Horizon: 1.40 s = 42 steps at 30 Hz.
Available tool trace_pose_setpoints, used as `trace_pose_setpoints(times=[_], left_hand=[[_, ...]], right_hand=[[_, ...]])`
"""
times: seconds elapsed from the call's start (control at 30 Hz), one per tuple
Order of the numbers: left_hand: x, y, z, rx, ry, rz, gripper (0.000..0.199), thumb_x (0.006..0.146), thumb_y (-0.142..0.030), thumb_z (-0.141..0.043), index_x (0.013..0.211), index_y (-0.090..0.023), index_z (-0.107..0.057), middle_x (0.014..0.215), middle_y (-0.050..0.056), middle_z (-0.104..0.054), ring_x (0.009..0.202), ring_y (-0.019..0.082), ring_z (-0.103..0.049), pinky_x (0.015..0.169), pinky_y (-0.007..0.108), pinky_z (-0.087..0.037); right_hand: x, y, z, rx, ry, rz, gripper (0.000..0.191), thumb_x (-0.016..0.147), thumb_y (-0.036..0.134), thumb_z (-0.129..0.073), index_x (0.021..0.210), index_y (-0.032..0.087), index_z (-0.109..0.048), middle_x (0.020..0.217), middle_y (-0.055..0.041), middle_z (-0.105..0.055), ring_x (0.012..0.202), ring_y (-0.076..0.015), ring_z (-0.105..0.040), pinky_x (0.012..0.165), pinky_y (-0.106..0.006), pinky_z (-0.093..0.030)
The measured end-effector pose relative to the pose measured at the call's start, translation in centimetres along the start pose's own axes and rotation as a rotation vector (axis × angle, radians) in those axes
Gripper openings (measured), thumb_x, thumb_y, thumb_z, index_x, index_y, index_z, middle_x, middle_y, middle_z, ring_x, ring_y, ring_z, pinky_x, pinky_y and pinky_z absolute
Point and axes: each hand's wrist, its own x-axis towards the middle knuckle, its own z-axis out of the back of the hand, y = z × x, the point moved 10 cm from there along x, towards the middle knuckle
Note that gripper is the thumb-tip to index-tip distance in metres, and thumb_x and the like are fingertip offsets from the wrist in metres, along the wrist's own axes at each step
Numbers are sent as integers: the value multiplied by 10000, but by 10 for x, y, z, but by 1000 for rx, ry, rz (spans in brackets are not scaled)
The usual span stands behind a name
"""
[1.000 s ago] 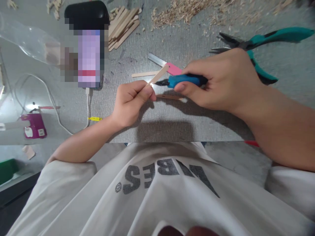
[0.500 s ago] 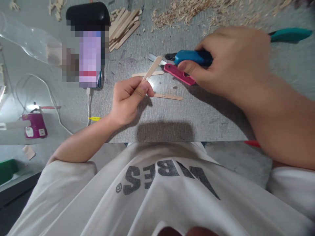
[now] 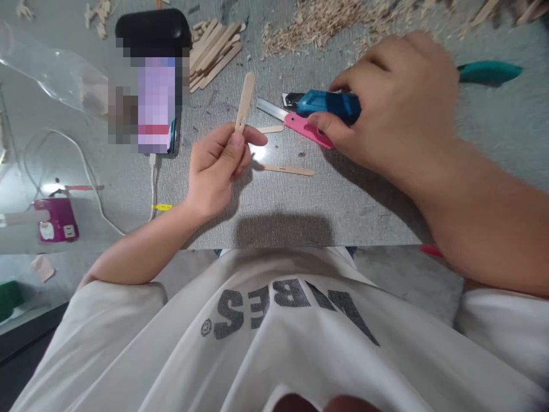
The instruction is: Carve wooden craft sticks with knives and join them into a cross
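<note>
My left hand (image 3: 221, 163) is closed on a flat wooden craft stick (image 3: 246, 100), pinched at its lower end and pointing up from the fingers. A small notch or hole shows in the stick just above my thumb. My right hand (image 3: 394, 103) is closed around the rear of a blue utility knife (image 3: 328, 106), its thumb and forefinger on either side; the other fingers are partly hidden. Just below the thumb lies a pink-handled cutter (image 3: 300, 125) with its blade out. Two more craft sticks lie on the table, one slotted stick (image 3: 295, 170) and one partly hidden stick (image 3: 273, 130).
Behind my left hand are a phone (image 3: 156, 103) on a charging cable, a black case (image 3: 152, 28) and a pile of craft sticks (image 3: 217, 51). Wood shavings (image 3: 321, 26) cover the back. A green-handled tool (image 3: 491, 72) lies right; a clear bottle (image 3: 55, 74) lies left.
My left hand has turned the craft stick more upright and shifted slightly left. My right hand has moved a little left over the blue utility knife, which stays beside the pink cutter.
</note>
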Motion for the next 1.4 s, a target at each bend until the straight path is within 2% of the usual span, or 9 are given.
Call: trace_pose_setpoints(times=[0.13,0.2,0.3,0.47,0.57,0.67,0.87,1.2,1.4], left_hand=[[-3,-2,5,75,-54,64,497,1022,-704,-765,997,-210,-818,562,-46,-524,473,87,-393,482,269,-318],[-5,-1,6,121,-61,113,508,1031,-710,-746,963,-209,-794,557,-41,-538,466,89,-409,466,265,-315],[-5,0,4,123,-36,132,540,1047,-728,-712,881,-216,-747,557,-35,-525,465,93,-420,453,267,-320],[-5,7,-1,74,30,147,588,1049,-778,-671,835,-231,-692,560,-42,-438,469,100,-402,454,285,-349],[-4,7,1,61,19,127,618,1039,-796,-670,787,-234,-628,576,-46,-392,468,90,-361,446,284,-318],[-5,5,-3,3,38,136,657,1028,-789,-691,728,-229,-527,585,-55,-331,461,73,-300,429,270,-265],[-16,20,-30,-200,169,453,667,1064,-695,-690,690,-227,-396,575,-74,-265,464,59,-248,445,226,-262],[-36,30,-54,-576,218,821,563,1198,-359,-366,656,-221,-306,538,-71,-200,424,66,-193,429,184,-260],[-40,31,-55,-679,187,968,542,1199,-307,-212,663,-235,-247,537,-72,-129,396,82,-166,394,189,-274]], right_hand=[[-22,52,-14,51,235,322,485,1109,620,-623,1223,182,-798,1184,-190,-788,1105,-345,-695,867,-452,-429],[-34,71,-23,36,335,409,358,1141,470,-588,1187,182,-796,1152,-159,-801,1035,-316,-705,801,-423,-380],[-38,79,-28,21,348,361,320,1156,318,-508,1186,161,-785,1130,-155,-813,971,-304,-712,731,-405,-322],[-41,78,-36,76,369,316,244,1120,252,-536,1142,150,-756,1119,-183,-792,944,-306,-704,678,-397,-255],[-41,73,-29,130,292,317,247,1116,225,-488,1122,146,-722,1158,-205,-771,982,-318,-694,679,-400,-252],[-35,59,-15,388,177,221,177,1109,270,-494,1124,191,-652,1030,-139,-762,866,-267,-652,696,-391,-321],[-30,48,-2,896,57,102,89,1011,284,-586,943,256,-535,820,-13,-652,721,-185,-565,700,-357,-414],[-36,54,-4,1057,72,116,127,1014,243,-667,935,259,-568,773,9,-602,652,-147,-499,641,-352,-428],[-36,56,6,1122,-27,164,66,1001,203,-694,951,234,-666,733,35,-583,554,-87,-441,520,-293,-371]])
